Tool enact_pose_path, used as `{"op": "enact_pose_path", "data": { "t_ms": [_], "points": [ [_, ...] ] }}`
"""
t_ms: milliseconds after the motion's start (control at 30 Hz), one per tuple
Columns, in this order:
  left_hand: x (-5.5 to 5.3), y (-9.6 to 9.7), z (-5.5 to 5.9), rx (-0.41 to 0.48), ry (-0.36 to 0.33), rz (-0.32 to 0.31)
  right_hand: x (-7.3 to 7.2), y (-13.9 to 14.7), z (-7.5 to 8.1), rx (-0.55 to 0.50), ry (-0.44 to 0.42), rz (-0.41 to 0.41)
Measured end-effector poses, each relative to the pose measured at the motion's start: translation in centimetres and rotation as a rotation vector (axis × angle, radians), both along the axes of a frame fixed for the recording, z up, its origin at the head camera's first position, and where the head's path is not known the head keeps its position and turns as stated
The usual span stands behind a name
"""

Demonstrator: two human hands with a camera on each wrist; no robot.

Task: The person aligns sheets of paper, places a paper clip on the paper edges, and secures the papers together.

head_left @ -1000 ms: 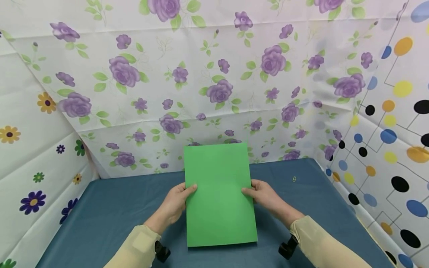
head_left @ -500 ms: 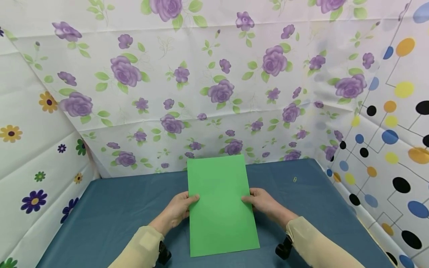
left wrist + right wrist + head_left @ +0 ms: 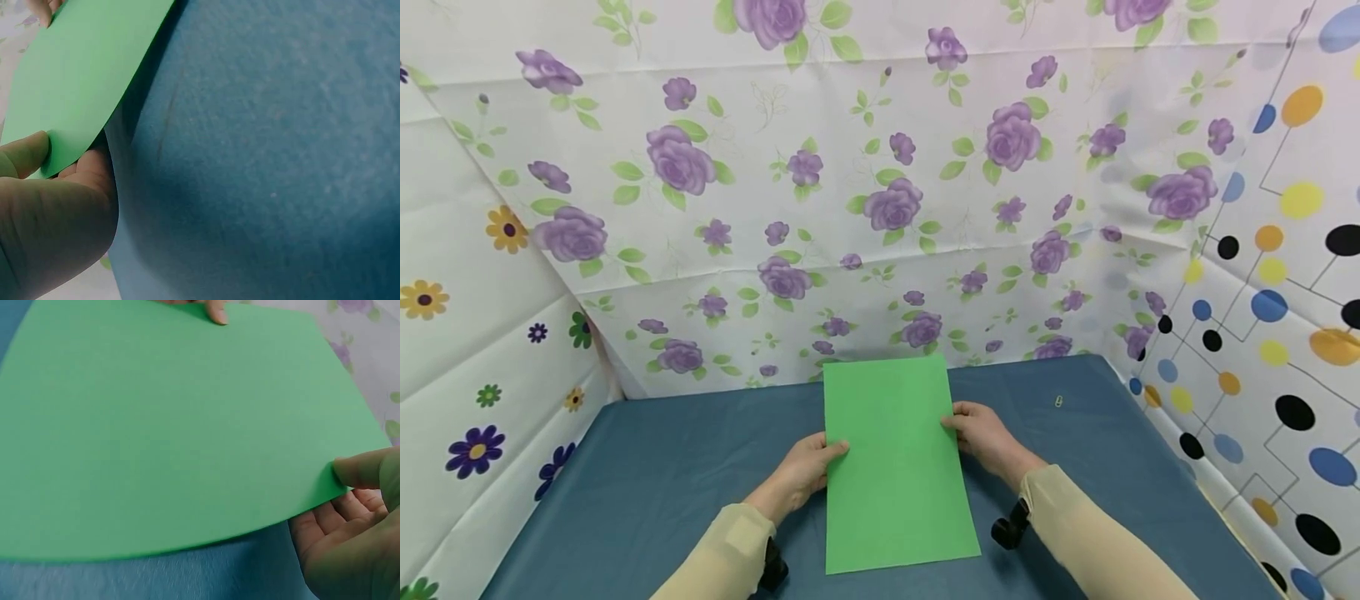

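Observation:
A sheet of green paper (image 3: 895, 475) is held at its two long sides, close over the blue tablecloth. My left hand (image 3: 801, 471) pinches its left edge, thumb on top and fingers underneath. On the opposite side, my right hand (image 3: 988, 437) grips the right edge a little higher up, in the same way. The left wrist view shows the paper (image 3: 94, 69) bending slightly between thumb and fingers. In the right wrist view the paper's near edge bows, and the right fingers (image 3: 337, 525) curl beneath it.
A small yellow paper clip (image 3: 1058, 402) lies at the back right of the blue-covered table (image 3: 685, 467). Behind stands a white sheet with purple flowers (image 3: 805, 217). Patterned sheets also hang on the left and right sides.
The green paper has come down toward the table and tilted flatter. Both hands went down with it; lately my right hand has shifted up along the right edge.

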State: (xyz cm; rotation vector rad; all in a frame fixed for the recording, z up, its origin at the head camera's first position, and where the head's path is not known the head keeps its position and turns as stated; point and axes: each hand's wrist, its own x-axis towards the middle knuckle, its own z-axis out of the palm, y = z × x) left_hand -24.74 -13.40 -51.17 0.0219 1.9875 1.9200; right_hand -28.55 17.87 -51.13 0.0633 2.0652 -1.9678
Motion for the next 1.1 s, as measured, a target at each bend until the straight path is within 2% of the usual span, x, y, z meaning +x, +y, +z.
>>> {"op": "enact_pose_path", "data": {
  "t_ms": [200, 433, 800, 1100],
  "points": [
    [0.0, 0.0, -0.3, 0.008, -0.008, -0.035, -0.7, -0.4, -0.3, -0.01, -0.019, -0.031],
    [-0.9, -0.3, -0.2, -0.021, -0.009, -0.053, -0.5, -0.7, -0.6, 0.014, 0.004, -0.043],
    [-2.6, -0.6, -0.3, 0.001, -0.033, 0.053, -0.5, -1.1, -1.2, -0.002, 0.008, -0.037],
    [-2.8, -1.0, -0.7, -0.015, -0.006, 0.045, -0.7, -1.0, -1.6, 0.07, 0.035, -0.039]
  ]
}}
